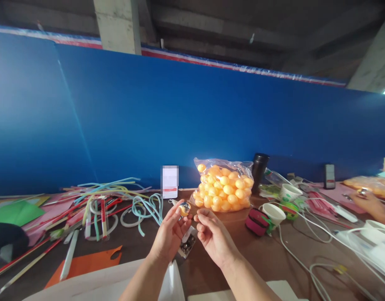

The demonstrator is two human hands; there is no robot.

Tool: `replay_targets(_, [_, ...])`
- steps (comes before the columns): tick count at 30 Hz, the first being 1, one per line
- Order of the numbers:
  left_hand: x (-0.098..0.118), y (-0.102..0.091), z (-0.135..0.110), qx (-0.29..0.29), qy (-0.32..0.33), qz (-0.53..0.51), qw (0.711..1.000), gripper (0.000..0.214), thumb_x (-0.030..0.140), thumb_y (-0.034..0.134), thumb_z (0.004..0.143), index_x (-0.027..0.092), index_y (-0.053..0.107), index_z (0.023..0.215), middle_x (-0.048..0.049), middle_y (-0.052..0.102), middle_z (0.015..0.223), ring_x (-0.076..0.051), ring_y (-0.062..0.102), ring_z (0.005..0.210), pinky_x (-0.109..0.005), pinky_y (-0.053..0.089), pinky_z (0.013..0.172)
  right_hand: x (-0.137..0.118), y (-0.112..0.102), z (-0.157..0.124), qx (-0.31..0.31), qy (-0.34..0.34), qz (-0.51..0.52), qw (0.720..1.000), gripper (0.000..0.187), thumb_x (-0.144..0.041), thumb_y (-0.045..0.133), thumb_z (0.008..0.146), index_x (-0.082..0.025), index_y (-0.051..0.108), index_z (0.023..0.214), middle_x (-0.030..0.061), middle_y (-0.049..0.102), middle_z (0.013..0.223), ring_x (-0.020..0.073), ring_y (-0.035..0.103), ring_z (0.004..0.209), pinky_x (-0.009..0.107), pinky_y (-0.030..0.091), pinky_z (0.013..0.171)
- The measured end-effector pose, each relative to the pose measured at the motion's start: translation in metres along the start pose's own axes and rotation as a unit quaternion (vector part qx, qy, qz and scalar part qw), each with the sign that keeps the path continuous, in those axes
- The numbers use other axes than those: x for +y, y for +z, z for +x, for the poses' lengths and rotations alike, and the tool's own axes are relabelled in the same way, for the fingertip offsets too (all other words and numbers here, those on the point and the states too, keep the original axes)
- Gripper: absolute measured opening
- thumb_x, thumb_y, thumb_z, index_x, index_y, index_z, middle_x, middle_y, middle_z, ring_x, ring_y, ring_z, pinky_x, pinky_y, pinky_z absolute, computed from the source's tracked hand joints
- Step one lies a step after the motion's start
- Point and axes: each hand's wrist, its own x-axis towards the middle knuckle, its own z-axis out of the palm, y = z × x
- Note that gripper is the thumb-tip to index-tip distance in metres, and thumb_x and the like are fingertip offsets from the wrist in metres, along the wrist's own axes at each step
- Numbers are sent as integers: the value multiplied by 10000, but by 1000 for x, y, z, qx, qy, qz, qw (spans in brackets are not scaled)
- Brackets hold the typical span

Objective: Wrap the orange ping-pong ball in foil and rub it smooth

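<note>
Orange ball (185, 208) pinched in grip of left hand (170, 235), right hand (213, 236) just beside it, grip pressed together

the small ball (184, 207) was orange with a shiny silvery patch, and the clear bag (224, 188) behind it held balls of the same plain orange. the wall (192, 125) was a flat deep blue, edged in red and white along its top, over a brown table (211, 259). a pouch (257, 220) was bright pink, a tumbler (260, 167) black, a paper cup (274, 212) white, a paper sheet (85, 263) orange, the looped tubes (148, 207) pale blue, and a stick (103, 217) striped red and white.
</note>
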Motion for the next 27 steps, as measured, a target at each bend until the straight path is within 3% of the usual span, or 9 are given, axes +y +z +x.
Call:
replay_targets(13, [3,1,6,88,-22,-100,991,135,142,574,870,89,648,970,-136,725,941,-141,699,745,-217,592,698,7,-4,5,62,10,-29,998,272,-291,893,628,-140,698,742,-28,653,674,22,530,484,77,468,422])
replay_targets(23, [2,-1,6,44,-42,-78,995,177,177,599,868,64,650,995,-165,726,982,-151,704,800,-232,580,757,9,-5,2,59,-9,-86,995,263,-268,865,671,-139,725,853,14,703,800,37,546,521,103,475,427])
replay_targets(27, [3,3,3,37,-66,-61,995,197,218,591,877,67,654,987,-153,730,938,-158,705,792,-235,582,738,9,-4,1,57,-30,-109,992,272,-292,846,697,-150,710,885,-22,655,659,51,525,497,111,448,410])
